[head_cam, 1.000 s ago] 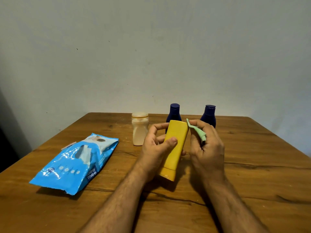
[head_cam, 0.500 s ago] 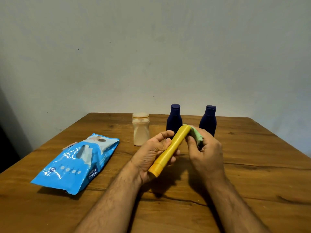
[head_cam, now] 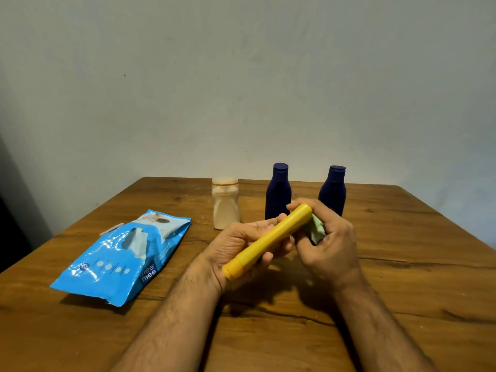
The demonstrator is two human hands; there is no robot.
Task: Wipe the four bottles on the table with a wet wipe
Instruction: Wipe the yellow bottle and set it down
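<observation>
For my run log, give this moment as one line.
step: wiping yellow bottle | left hand: holds bottle | right hand: presses green wipe on it | standing untouched: three bottles

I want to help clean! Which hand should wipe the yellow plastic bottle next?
Right hand: it already pinches the green wet wipe against the yellow plastic bottle, which the left hand holds.

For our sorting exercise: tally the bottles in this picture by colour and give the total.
Dark blue bottles: 2
Yellow bottle: 1
Cream bottle: 1
Total: 4
</observation>
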